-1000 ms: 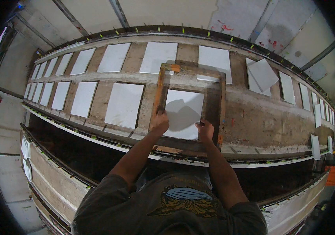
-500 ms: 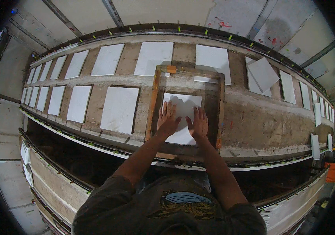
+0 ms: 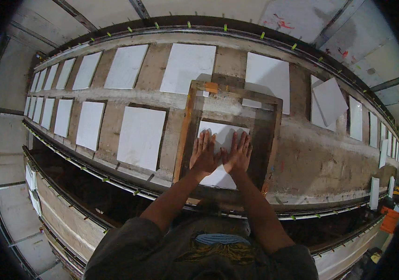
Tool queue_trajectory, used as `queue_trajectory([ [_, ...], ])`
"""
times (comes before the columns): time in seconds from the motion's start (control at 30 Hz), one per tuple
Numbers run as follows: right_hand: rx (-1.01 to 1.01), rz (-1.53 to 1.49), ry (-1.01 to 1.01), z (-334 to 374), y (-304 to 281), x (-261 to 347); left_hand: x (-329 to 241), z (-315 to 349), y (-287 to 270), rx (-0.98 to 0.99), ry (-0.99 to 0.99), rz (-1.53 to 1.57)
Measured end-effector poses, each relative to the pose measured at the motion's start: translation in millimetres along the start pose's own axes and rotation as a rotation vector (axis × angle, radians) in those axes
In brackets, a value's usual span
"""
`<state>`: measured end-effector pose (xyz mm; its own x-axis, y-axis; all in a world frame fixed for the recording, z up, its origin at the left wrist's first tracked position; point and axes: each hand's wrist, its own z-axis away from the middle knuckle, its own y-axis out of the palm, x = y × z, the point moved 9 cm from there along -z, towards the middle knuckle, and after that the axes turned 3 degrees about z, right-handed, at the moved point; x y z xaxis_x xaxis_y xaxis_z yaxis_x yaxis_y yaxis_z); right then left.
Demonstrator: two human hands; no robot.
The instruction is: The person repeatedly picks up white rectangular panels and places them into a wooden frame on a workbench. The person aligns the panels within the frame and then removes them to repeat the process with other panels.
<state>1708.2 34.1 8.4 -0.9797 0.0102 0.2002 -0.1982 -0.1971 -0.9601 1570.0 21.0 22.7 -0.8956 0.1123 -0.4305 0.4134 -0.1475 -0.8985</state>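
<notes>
A wooden screen frame [image 3: 186, 126] lies flat on the long stained table [image 3: 316, 158], over a white sheet [image 3: 218, 178] that shows through its mesh. My left hand [image 3: 203, 153] and my right hand [image 3: 238, 153] press flat on the mesh side by side, fingers spread, thumbs nearly touching. Neither hand holds anything. The sheet's middle is hidden under my palms.
Rows of white sheets [image 3: 141, 136] lie along the table to the left and at the back [image 3: 187, 67]. Two overlapping sheets [image 3: 329, 100] sit skewed at the right. A metal rail [image 3: 92, 172] runs along the table's near edge. An orange object [image 3: 389, 219] sits at the far right.
One second ago both hands gripped the frame's near edge. They have since moved onto the mesh and drawn together, now pressing flat over the sheet.
</notes>
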Motion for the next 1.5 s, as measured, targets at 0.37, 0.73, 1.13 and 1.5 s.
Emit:
queue_trajectory([
  [0.37,-0.077,0.006,-0.025,-2,-5,1,2,-5,0,0.016,-0.001,-0.024],
  [0.73,-0.265,0.071,-0.113,-3,12,-4,6,-2,11,-0.057,0.049,-0.120],
  [1.13,-0.427,-0.066,0.213,118,-65,-147,111,82,-58,-0.100,-0.418,0.155],
  [1.5,-0.162,-0.485,0.302,119,-61,-141,136,76,-40,-0.211,-0.270,0.196],
])
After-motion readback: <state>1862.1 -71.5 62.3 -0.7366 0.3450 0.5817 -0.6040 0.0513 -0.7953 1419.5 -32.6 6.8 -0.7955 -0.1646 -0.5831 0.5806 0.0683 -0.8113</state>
